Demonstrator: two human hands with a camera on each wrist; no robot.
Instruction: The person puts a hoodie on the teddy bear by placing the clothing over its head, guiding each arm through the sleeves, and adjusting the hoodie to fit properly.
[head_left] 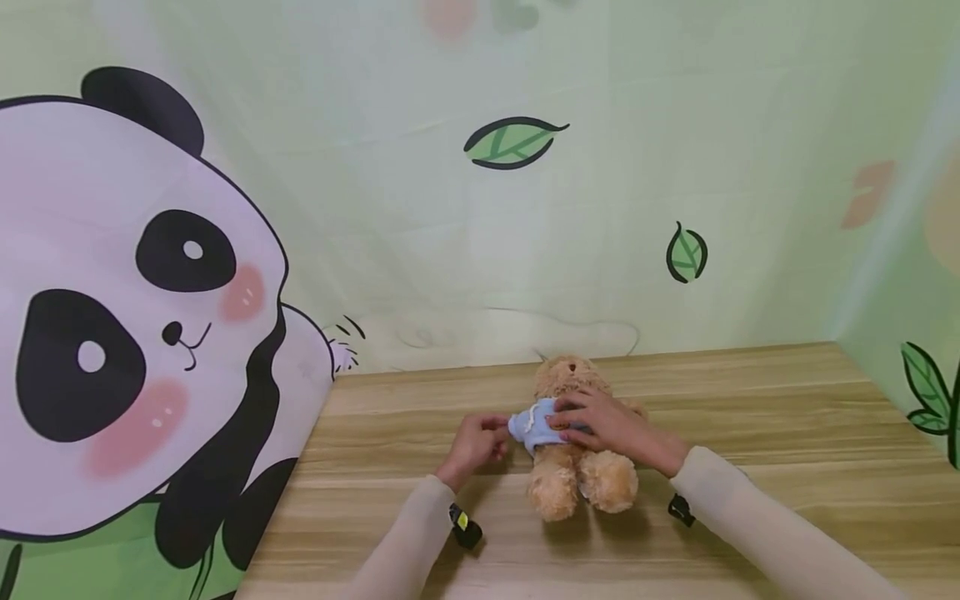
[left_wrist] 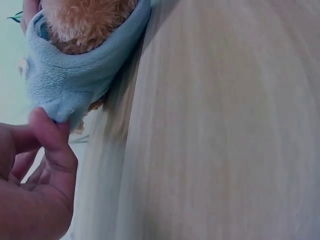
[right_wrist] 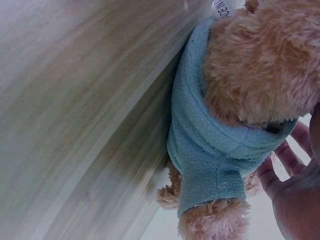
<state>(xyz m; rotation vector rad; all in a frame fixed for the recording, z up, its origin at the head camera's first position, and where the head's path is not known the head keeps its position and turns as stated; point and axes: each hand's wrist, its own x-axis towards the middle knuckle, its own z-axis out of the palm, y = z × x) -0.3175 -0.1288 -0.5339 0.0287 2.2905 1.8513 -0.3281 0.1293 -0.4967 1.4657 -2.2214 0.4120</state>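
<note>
A fluffy tan teddy bear point(head_left: 553, 492) lies on its back on the wooden table point(head_left: 420, 400), its feet toward me. It wears a light blue hoodie point(head_left: 536, 429) with a white drawstring. With thumb and fingertips, my left hand point(head_left: 472, 446) pinches the end of the sleeve point(left_wrist: 62, 102) on the bear's left-hand side in the head view; no paw shows there. My right hand point(head_left: 611, 425) rests over the bear's chest, fingers spread across the hoodie front. In the right wrist view, a furry paw point(right_wrist: 215, 220) pokes out of the other sleeve.
Behind the table hangs a pale green backdrop point(head_left: 420, 233) printed with leaves and a large panda point(head_left: 90, 292). Each wrist carries a small black camera point(head_left: 467, 531). A white printed tag point(right_wrist: 221, 9) sticks out beside the bear in the right wrist view.
</note>
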